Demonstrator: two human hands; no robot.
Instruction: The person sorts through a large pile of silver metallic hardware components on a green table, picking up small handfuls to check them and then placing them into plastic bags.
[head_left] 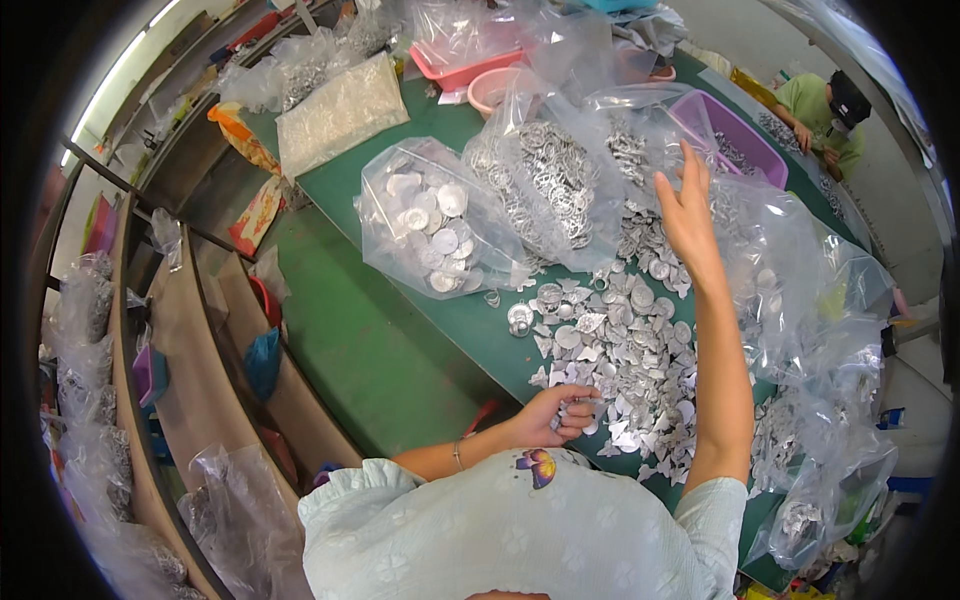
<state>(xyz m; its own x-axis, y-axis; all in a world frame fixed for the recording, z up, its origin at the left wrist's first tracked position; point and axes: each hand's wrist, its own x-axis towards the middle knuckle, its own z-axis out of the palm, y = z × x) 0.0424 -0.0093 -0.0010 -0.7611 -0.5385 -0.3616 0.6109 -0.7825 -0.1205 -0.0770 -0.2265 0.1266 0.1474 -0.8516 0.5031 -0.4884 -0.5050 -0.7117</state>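
A loose pile of silver metal charms (610,340), some round and some butterfly-shaped, spreads over the green tabletop (455,320). My left hand (560,415) is curled closed at the pile's near left edge, around a few small silver metal pieces. Farther off, my right hand (688,220) reaches over the far part of the pile with its fingers apart. It is nearest to a clear plastic bag and a purple basket (765,160); nothing shows in its grasp. Left of it sit a clear bag of silver rings (560,190) and a clear bag of round silver discs (430,225).
More clear bags (800,290) crowd the table's right side. Pink trays (465,70) and a flat packed bag (340,115) lie at the far end. Shelves (190,370) with bags and bins line the left. Another person (825,115) works at the far right.
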